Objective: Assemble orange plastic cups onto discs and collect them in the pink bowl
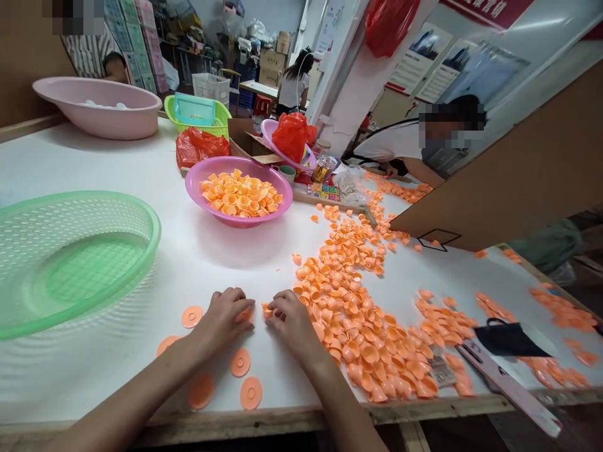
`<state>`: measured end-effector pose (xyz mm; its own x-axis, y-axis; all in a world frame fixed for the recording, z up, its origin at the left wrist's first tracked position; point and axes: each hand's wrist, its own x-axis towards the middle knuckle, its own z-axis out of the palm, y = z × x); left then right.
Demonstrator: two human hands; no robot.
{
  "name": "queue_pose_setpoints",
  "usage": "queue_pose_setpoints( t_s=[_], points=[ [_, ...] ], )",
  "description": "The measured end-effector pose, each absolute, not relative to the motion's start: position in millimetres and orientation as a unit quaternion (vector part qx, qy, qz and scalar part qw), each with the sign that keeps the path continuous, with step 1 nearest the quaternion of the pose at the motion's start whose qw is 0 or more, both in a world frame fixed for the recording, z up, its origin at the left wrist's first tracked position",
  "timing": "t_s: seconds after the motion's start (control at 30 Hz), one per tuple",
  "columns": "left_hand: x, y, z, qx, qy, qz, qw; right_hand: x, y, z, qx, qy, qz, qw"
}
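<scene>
Toward the table's [245, 254] front edge, the left hand [230, 311] grips a smooth orange piece [244, 315]; the right hand [291, 319] pinches a small, glossy orange cup [267, 310]. Banner [494, 12] characters are blurred.

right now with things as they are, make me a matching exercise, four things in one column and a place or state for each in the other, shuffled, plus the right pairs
Things
1. green basket
2. bright pink bowl
3. right hand
4. pale pink basin

Place or state
a. pinching a small orange piece
b. at the back left, with white things inside
c. cut off by the picture's left edge
d. heaped with orange cups

Pairs: 1-c, 2-d, 3-a, 4-b
</scene>
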<state>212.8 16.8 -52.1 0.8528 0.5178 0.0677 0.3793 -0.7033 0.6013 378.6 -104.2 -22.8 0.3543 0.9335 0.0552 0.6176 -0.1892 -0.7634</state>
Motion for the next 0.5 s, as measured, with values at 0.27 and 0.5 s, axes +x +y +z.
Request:
queue_pose_setpoints(
  t_s=[0.27, 0.5],
  points=[
    [197, 19, -55, 0.904, 0.264, 0.116, 0.316, 378, -100, -15, -0.793, -0.449, 0.231, 0.341],
    [200, 19, -56, 0.894, 0.28, 0.123, 0.328, 376, -95, -23, -0.782, -0.355, 0.352, 0.372]
  ],
)
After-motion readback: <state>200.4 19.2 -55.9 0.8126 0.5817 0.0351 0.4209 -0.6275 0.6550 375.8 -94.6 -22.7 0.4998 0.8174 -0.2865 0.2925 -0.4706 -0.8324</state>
